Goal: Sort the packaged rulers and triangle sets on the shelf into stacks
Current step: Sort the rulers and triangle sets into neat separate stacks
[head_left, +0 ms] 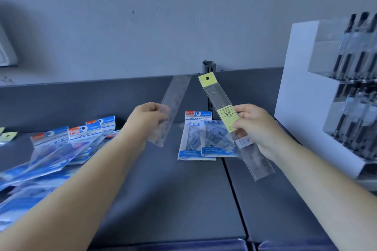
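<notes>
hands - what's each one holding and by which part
Left hand grips a clear packaged ruler around its lower middle. Right hand pinches a yellow-labelled packaged ruler near its middle, at the yellow label.

Shelf (163, 189): matt grey, smooth, looks like painted metal. Ruler (234, 120): clear glossy plastic sleeve, matt yellow paper header and label. Second ruler (173, 104): clear plastic, faintly frosted, glossy. Triangle sets (204, 138): glossy transparent bags with blue printed card. Rack (302, 87): smooth white board, clear acrylic fronts. Wall (142, 26): matt, scuffed.
</notes>
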`<state>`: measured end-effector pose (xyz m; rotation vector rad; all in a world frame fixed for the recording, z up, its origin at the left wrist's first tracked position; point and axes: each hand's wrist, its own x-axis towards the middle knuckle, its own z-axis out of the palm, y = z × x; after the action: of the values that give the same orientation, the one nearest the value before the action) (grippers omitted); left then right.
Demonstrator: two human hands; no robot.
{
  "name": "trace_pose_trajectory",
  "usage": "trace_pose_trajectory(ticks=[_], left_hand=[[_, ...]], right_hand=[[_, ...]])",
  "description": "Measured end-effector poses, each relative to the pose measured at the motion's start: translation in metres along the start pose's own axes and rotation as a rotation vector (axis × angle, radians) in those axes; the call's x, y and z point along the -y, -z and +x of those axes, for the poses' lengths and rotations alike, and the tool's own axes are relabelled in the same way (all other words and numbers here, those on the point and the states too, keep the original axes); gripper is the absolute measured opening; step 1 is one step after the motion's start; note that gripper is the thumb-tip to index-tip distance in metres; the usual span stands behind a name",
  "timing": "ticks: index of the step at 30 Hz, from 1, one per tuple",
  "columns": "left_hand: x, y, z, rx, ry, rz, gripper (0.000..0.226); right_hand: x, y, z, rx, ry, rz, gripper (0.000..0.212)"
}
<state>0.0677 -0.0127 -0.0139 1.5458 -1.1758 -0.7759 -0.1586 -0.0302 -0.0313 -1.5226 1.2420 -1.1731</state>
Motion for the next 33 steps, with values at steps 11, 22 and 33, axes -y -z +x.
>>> trace_pose_trajectory(ticks=[11, 22, 33], left_hand=[[0.007, 0.065, -0.08, 0.021, 0.002, -0.29, 0.023], [0.044, 0.231, -0.145, -0.132, -0.023, -0.256, 0.021], [0.093, 0.391, -0.203, -0.262, -0.004, -0.216, 0.016]], right_hand=[[0.043, -0.063, -0.05, 0.196, 0.067, 0.195, 0.034], [0.103, -0.217, -0.122, 0.369, 0.11, 0.303, 0.028], [0.144, -0.378, -0.188, 0.536, 0.086, 0.381, 0.026]])
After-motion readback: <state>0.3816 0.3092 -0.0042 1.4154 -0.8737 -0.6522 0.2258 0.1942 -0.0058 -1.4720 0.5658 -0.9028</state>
